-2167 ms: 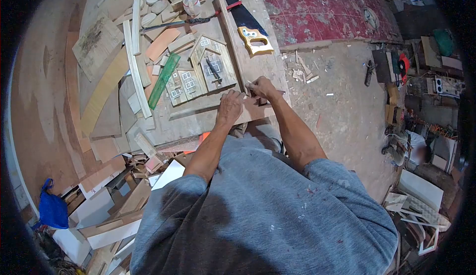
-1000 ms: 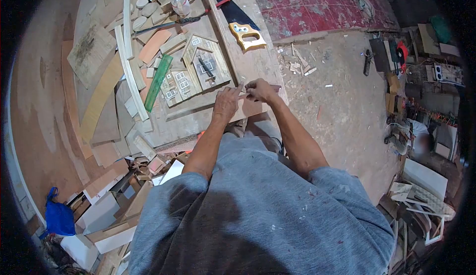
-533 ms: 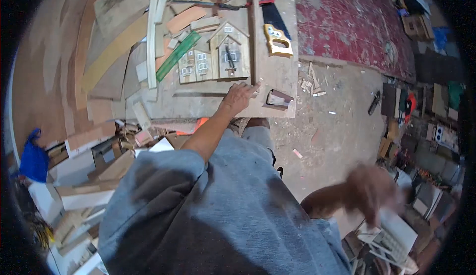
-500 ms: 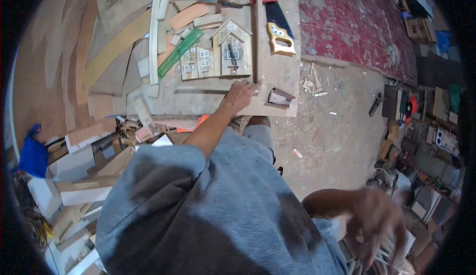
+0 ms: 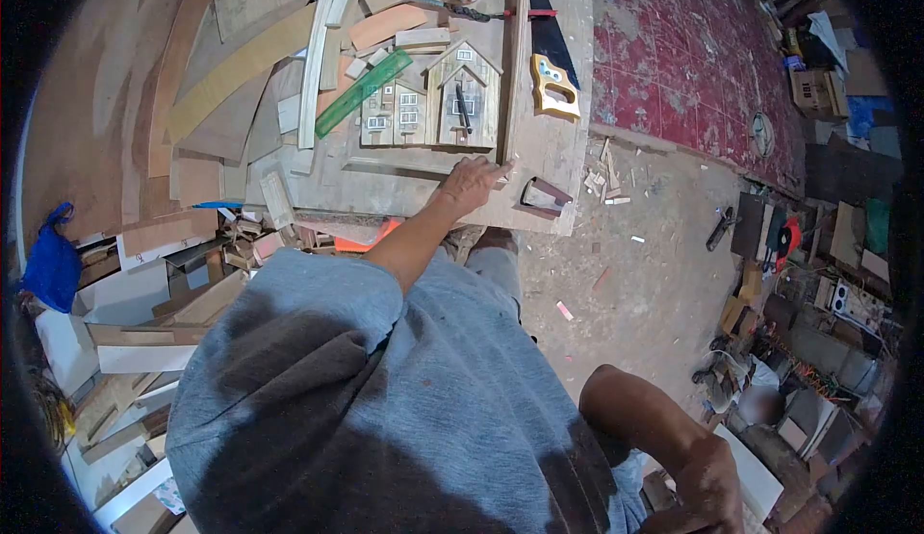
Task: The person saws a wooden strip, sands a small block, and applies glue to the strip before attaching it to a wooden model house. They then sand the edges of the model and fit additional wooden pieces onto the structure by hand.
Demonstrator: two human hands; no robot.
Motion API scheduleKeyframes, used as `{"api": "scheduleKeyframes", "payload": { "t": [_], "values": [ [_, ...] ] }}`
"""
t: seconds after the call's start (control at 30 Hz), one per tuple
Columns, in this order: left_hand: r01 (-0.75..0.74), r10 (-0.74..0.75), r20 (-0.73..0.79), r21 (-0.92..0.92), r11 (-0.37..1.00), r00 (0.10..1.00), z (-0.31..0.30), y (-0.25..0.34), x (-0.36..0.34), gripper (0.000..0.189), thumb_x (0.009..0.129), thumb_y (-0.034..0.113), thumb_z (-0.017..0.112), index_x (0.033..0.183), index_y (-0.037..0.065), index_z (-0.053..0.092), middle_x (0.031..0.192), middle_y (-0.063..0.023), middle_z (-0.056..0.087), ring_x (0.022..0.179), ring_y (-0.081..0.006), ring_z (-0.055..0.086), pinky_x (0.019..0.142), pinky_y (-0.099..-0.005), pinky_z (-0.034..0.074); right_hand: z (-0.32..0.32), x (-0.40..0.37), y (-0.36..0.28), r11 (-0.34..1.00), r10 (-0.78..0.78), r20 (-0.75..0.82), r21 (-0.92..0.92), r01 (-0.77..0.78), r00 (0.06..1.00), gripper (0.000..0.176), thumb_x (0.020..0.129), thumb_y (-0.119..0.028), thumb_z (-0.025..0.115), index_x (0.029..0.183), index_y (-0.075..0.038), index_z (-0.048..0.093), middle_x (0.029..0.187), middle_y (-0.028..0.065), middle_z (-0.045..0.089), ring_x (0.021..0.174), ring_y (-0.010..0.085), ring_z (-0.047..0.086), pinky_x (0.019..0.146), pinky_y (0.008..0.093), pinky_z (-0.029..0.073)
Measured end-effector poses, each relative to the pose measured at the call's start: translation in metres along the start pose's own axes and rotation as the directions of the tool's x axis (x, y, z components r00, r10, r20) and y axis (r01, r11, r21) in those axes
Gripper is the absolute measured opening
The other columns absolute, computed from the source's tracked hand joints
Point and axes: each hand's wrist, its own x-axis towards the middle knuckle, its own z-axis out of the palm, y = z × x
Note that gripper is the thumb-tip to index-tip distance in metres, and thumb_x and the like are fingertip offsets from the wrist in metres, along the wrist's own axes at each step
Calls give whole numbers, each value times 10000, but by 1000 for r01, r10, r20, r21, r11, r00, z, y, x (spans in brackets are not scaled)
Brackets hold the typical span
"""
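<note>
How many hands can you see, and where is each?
2. The left hand rests on the bench below the model houses; the right hand is low at the bottom right, off the bench. No others show.

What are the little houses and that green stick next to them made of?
The little houses look like wood: pale, dull boards, with small windows that seem painted on. The green stick is probably plastic, as it looks smooth and slightly see-through, like a ruler.
</note>
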Motion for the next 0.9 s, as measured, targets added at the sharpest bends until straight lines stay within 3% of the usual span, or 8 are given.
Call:
{"api": "scheduleKeyframes", "payload": {
  "t": [0.07, 0.37, 0.83, 0.87, 0.9],
  "values": [
    [53, -56, 100, 28, 998, 993, -1, 3, 2, 591, 823, 29, 579, 1407, 100, 524, 1019, -115, 685, 1003, -265, 622, 857, -412, 501, 2, 6, -1, 999, 22, 21, -31, -21, 1000, 207, 946, -97, 482, 796, -177, 601, 657, 32, 652, 518, 76, 612, 428, 174, 434],
    [25, -26, 16, 11, 1000, 1000, -2, 6, -2, 589, 830, 8, 577, 1406, 114, 527, 1000, -118, 669, 997, -280, 618, 860, -422, 501, 16, 26, 8, 989, 99, 96, -123, -87, 990, 205, 899, -42, 544, 737, -165, 519, 629, 29, 623, 503, 86, 604, 403, 186, 419],
    [41, -41, 24, -13, 999, 999, 3, 2, 0, 548, 833, 41, 596, 1377, 85, 547, 1039, -141, 693, 982, -303, 617, 853, -429, 499, 43, 45, 14, 949, 197, 152, -278, -150, 969, 361, 827, 42, 640, 644, -147, 393, 584, 24, 578, 480, 102, 591, 364, 204, 396],
    [17, -16, 8, -27, 999, 1000, 3, 3, -1, 560, 828, 40, 599, 1383, 82, 539, 1043, -142, 690, 987, -304, 615, 854, -433, 495, 37, 28, 11, 966, 166, 100, -215, -142, 981, 217, 922, -66, 519, 741, -180, 550, 635, 17, 629, 510, 89, 612, 397, 187, 406],
    [2, -2, 12, -27, 1000, 1000, 2, 3, 0, 560, 828, 40, 599, 1383, 82, 539, 1043, -142, 690, 987, -304, 615, 854, -433, 495, 25, 4, 6, 980, 134, 52, -155, -125, 990, 360, 1017, -174, 399, 837, -214, 708, 686, 10, 680, 541, 75, 632, 431, 170, 416]
  ]
}}
